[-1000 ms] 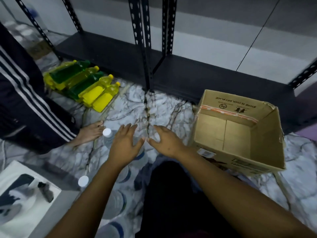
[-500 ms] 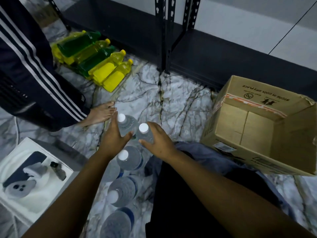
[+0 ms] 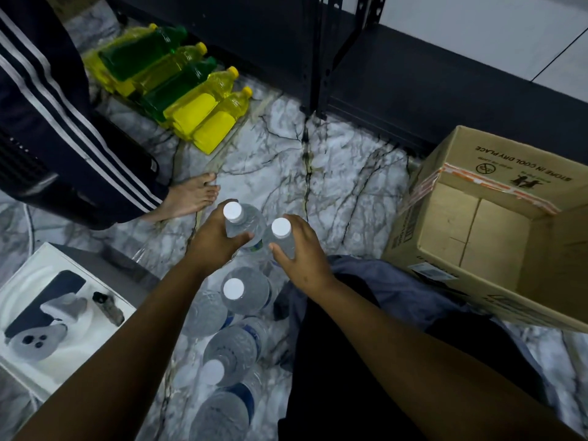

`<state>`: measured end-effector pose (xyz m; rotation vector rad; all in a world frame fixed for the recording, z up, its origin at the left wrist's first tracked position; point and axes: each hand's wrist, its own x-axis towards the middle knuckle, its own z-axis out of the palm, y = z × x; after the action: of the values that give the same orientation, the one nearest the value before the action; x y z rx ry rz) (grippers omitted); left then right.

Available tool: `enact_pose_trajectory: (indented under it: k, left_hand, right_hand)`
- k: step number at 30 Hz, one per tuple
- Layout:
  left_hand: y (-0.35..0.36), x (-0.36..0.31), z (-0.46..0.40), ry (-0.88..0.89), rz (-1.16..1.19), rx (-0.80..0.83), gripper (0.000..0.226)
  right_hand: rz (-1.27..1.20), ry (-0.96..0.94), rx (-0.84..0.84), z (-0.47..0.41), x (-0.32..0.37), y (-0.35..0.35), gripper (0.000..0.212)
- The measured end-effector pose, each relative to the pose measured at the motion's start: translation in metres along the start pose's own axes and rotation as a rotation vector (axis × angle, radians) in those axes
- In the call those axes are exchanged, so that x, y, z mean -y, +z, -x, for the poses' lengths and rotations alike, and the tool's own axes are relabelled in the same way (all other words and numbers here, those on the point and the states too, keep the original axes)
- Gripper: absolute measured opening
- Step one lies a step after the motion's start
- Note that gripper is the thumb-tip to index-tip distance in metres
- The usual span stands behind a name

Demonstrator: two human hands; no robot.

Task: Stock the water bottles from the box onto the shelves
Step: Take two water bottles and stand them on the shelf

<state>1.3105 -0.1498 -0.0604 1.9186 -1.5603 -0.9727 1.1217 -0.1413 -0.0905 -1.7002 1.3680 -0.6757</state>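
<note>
My left hand grips a clear water bottle with a white cap, upright above the marble floor. My right hand grips a second white-capped water bottle right beside it; the two bottles nearly touch. Several more water bottles stand in a row on the floor under my forearms. The cardboard box lies open on the right and its visible inside holds nothing. The black metal shelf runs along the wall at floor level, its lowest board bare.
A shrink-wrapped pack of yellow and green bottles lies on the floor at the upper left. Another person's bare foot and striped trouser leg are at the left. A white product box sits at the lower left.
Both hands went from hovering open over the bottles to gripping one bottle each and raising them. The view has tilted down and closer.
</note>
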Motion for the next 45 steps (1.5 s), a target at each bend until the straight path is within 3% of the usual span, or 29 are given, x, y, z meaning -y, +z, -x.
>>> enact_pose_trajectory:
  k: [5, 12, 15, 20, 29, 34, 45]
  left_hand:
    - [0.0, 0.013, -0.001, -0.006, -0.003, -0.033, 0.066]
    - [0.003, 0.022, -0.001, -0.002, 0.017, -0.063, 0.07]
    - [0.002, 0.021, -0.008, 0.014, 0.001, -0.059, 0.068]
    - [0.007, 0.019, -0.024, 0.048, -0.01, -0.047, 0.067]
    - [0.024, 0.003, -0.052, 0.111, 0.024, 0.066, 0.066]
    - [0.023, 0.009, -0.06, 0.082, 0.095, 0.043, 0.068]
    - [0.031, 0.007, -0.075, 0.09, 0.141, 0.025, 0.076]
  right_hand:
    - [-0.015, -0.044, -0.003, 0.002, -0.006, 0.011, 0.069]
    - [-0.057, -0.101, -0.097, -0.003, -0.014, 0.017, 0.052]
    - [-0.087, -0.053, -0.094, -0.008, -0.014, 0.01, 0.067]
    - [-0.165, 0.049, -0.131, -0.023, -0.021, -0.003, 0.058]
    - [-0.157, 0.021, -0.162, -0.045, -0.034, -0.012, 0.072]
    - [-0.172, 0.028, -0.23, -0.053, -0.036, -0.009, 0.066]
    - [-0.266, 0.045, -0.204, -0.071, -0.049, -0.021, 0.077]
